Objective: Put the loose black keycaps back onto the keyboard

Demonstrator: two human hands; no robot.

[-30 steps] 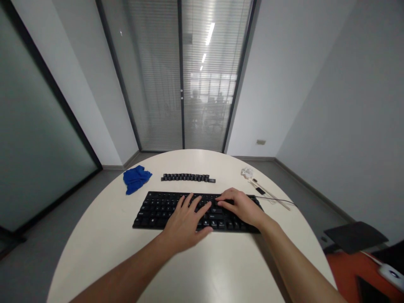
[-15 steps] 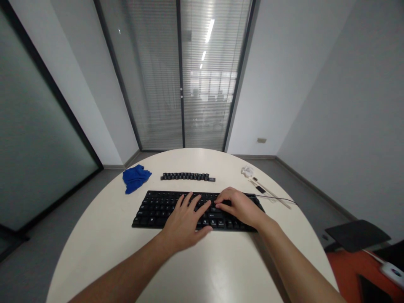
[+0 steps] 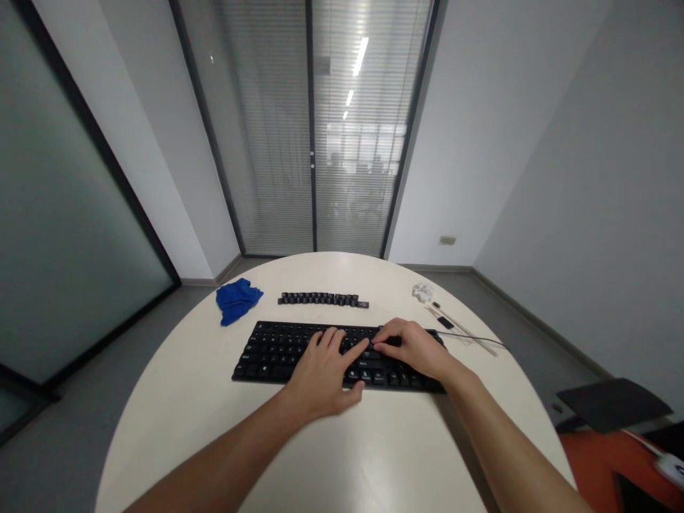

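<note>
A black keyboard (image 3: 278, 349) lies across the middle of the round table. My left hand (image 3: 323, 374) rests on its centre, fingers stretched out and thumb apart, with the index fingertip close to my right fingertips. Over the right half of the keys, my right hand (image 3: 414, 347) is closed in a pinch, thumb and fingertips low against the keys. Whatever is between those fingertips is too small and hidden to make out. Behind the keyboard, loose black keycaps (image 3: 319, 298) stand in two tight rows.
A crumpled blue cloth (image 3: 238, 301) lies at the left on the white table (image 3: 342, 456). At the right are a crumpled white wad (image 3: 422, 291), thin sticks (image 3: 473, 336), a small black piece (image 3: 444, 323) and the keyboard cable (image 3: 481, 338). An orange chair (image 3: 598, 467) stands at the lower right.
The whole view has shifted slightly. My left hand's middle fingers have drawn a little closer together, while its index finger still points at the right fingertips. My right hand keeps its pinch on the keys.
</note>
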